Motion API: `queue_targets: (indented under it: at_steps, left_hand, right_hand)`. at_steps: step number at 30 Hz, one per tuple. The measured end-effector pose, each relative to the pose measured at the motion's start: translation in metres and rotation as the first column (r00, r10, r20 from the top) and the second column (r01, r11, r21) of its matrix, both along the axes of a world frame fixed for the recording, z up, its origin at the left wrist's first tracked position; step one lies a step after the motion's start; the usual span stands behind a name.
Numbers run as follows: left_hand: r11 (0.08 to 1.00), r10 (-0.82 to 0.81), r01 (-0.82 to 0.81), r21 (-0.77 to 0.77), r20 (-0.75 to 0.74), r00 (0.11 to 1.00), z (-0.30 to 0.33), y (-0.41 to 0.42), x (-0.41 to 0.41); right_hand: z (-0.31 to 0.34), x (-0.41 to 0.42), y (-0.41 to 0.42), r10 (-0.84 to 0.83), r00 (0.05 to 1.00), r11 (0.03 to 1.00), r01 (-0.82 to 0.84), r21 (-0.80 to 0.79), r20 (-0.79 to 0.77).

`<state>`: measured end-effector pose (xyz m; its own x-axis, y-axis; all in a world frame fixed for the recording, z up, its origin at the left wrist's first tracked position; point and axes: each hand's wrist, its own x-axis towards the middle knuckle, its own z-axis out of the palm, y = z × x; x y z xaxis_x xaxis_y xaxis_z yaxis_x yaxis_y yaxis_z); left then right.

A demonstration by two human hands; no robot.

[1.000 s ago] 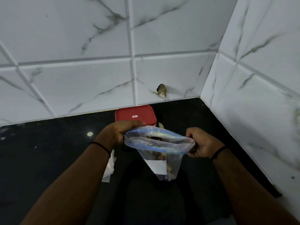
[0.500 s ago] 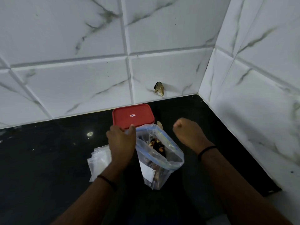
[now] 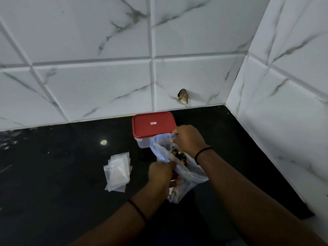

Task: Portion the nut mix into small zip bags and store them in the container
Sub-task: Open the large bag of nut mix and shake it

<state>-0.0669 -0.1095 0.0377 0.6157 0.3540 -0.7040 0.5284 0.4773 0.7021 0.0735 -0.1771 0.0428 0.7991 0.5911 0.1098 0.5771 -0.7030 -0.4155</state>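
The big clear zip bag (image 3: 179, 167) of nut mix (image 3: 178, 155) sits just right of the frame's centre, standing slumped on the black worktop (image 3: 53, 174), its blue-edged mouth pulled wide. The left hand (image 3: 160, 173) pinches the near lip of that mouth with curled fingers; the right hand (image 3: 188, 139) grips the far lip, up by the container. Between them I can see a dark jumble of nuts with orange and yellowish bits down inside.

As I judge it, the job has hardly begun: the big bag is only being opened up, and nothing looks portioned. To the left of the hands lies a loose fan of small zip bags (image 3: 118, 172), flat, thin and frosty-clear, all seemingly empty. Just behind the big bag, towards the wall, stands the container (image 3: 147, 142), a clear rectangular tub with rounded corners, its glossy red lid (image 3: 153, 125) on. So filling, sealing, lifting that lid and stowing the bags all remain.

The big bag's film is soft and crinkly, and I judge it will sag if let go. The worktop is polished dark stone, and the walls (image 3: 88, 86) are white marbled tile.
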Motion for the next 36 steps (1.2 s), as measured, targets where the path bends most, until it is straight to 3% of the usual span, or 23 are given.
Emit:
queue_targets:
  at_steps: [3, 7, 9, 12, 16, 19, 21, 22, 23, 24, 26, 28, 31, 36]
  left_hand:
    - [0.995, 0.091, -0.092, 0.028, 0.042, 0.995, 0.004, 0.008, 0.002]
    - [0.955, 0.160, -0.180, 0.234, 0.101, 0.982, -0.001, 0.030, 0.008]
    - [0.945, 0.049, -0.078, 0.318, 0.098, 0.994, 0.000, 0.035, 0.011]
    - [0.888, -0.168, 0.165, 0.428, -0.032, 0.985, 0.002, 0.036, 0.010]
    - [0.801, -0.183, 0.187, 0.568, -0.065, 0.981, -0.013, 0.038, 0.012]
    - [0.850, -0.048, 0.039, 0.525, 0.003, 0.999, -0.019, 0.043, 0.019]
    - [0.935, 0.097, -0.101, 0.340, 0.029, 0.995, -0.007, 0.045, 0.020]
    - [0.944, 0.236, -0.247, 0.221, 0.078, 0.969, -0.004, 0.050, 0.021]
    - [0.938, 0.346, -0.347, -0.006, 0.113, 0.931, -0.003, 0.054, 0.021]
    - [0.930, 0.365, -0.354, -0.096, 0.148, 0.919, -0.004, 0.059, 0.022]
    - [0.882, 0.436, -0.391, -0.264, 0.138, 0.889, -0.001, 0.072, 0.019]
    - [0.872, 0.425, -0.373, -0.318, 0.111, 0.898, 0.003, 0.081, 0.021]
    - [0.886, 0.374, -0.311, -0.344, 0.133, 0.918, 0.008, 0.093, 0.022]
    - [0.961, 0.116, -0.076, -0.266, 0.138, 0.984, 0.014, 0.100, 0.021]
  right_hand:
    - [0.007, 0.008, -0.013, -0.058, 0.998, 0.997, 0.058, 0.048, 0.005]
    - [0.012, 0.019, -0.036, -0.221, 0.975, 0.974, 0.221, 0.041, -0.010]
    - [0.010, 0.020, -0.044, -0.283, 0.958, 0.959, 0.283, 0.012, -0.042]
    - [0.008, 0.016, -0.049, -0.344, 0.934, 0.939, 0.341, -0.041, -0.099]
    - [0.004, 0.008, -0.050, -0.376, 0.916, 0.926, 0.377, -0.021, -0.140]
    - [0.002, 0.004, -0.053, -0.412, 0.900, 0.900, 0.426, 0.091, -0.140]
    - [0.001, -0.002, -0.055, -0.438, 0.879, 0.867, 0.469, 0.171, -0.189]
    - [0.002, -0.006, -0.056, -0.452, 0.850, 0.828, 0.513, 0.226, -0.272]
    - [0.003, -0.010, -0.056, -0.438, 0.797, 0.761, 0.575, 0.300, -0.416]
    - [0.007, -0.014, -0.056, -0.364, 0.712, 0.667, 0.649, 0.365, -0.600]
    - [0.015, -0.022, -0.056, -0.074, 0.473, 0.510, 0.775, 0.374, -0.878]
    - [0.018, -0.024, -0.061, 0.150, 0.282, 0.452, 0.833, 0.319, -0.948]
    - [0.015, -0.024, -0.075, 0.266, 0.141, 0.423, 0.872, 0.247, -0.954]
    - [0.009, -0.032, -0.088, 0.104, -0.016, 0.581, 0.813, 0.048, -0.994]
